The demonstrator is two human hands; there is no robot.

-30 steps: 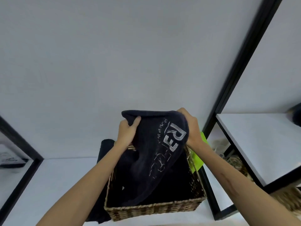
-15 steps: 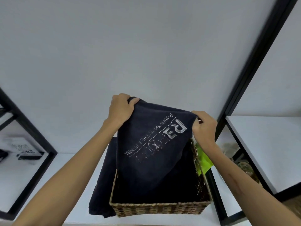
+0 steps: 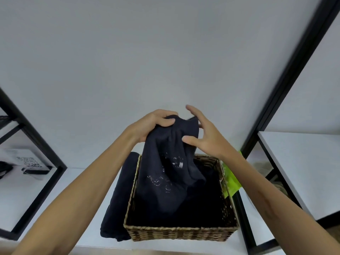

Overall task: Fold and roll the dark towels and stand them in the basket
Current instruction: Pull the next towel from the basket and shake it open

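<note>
Above the basket [image 3: 176, 233] we see both hands holding up a dark towel [image 3: 165, 173] with pale printed lettering on it. The left hand [image 3: 152, 126] grips the bunched top edge of the towel, its fingers curled over the cloth and the thumb pressed along the front. The right hand [image 3: 204, 135] meets the same bunched top from the other side: its thumb presses into the front of the cloth, while its fingers are spread and reach round behind, so we cannot tell how firmly they close on it. The two hands are close together, with the gathered cloth between them.

The towel hangs down from the hands, creased and loosely folded on itself, and its lower end drops inside the basket. The basket is woven, rectangular and open at the top, and it stands on a white shelf [image 3: 88, 214]. Its inside looks dark; we cannot make out what lies at the bottom.

Another dark cloth [image 3: 117, 208] lies on the shelf just beside the basket's left wall, touching it. Something bright green [image 3: 232, 183] shows just beyond the basket's right wall. A black frame [image 3: 287, 89] runs up on the right, and a second white shelf [image 3: 303, 162] lies beyond it.
</note>
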